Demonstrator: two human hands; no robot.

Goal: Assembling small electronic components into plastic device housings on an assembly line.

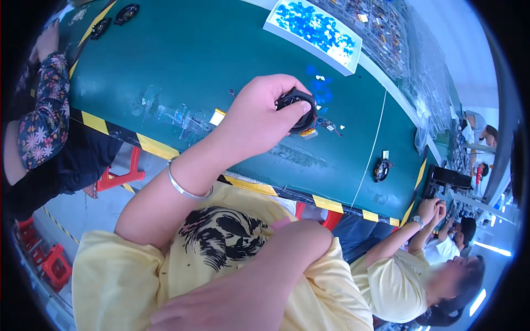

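My left hand (259, 113), on the bare arm with a silver bangle, is closed on a round black watch case (296, 110) above the green bench. Its thumb lies across the ring of the case. Just beside the case show a small circuit board (327, 124) with wires and a yellow-edged flat part (309, 133); whether they are attached, I cannot tell. My right arm is bent across my yellow shirt. At the lower edge, my right hand (210, 310) rests near my body, its fingers mostly out of sight.
A white tray (271, 26) of small blue pieces stands at the far side. Another black case (381, 170) lies to the right, with two more (127, 14) at far left. A small yellow-and-white part (217, 116) lies behind my left wrist. Co-workers sit on both sides.
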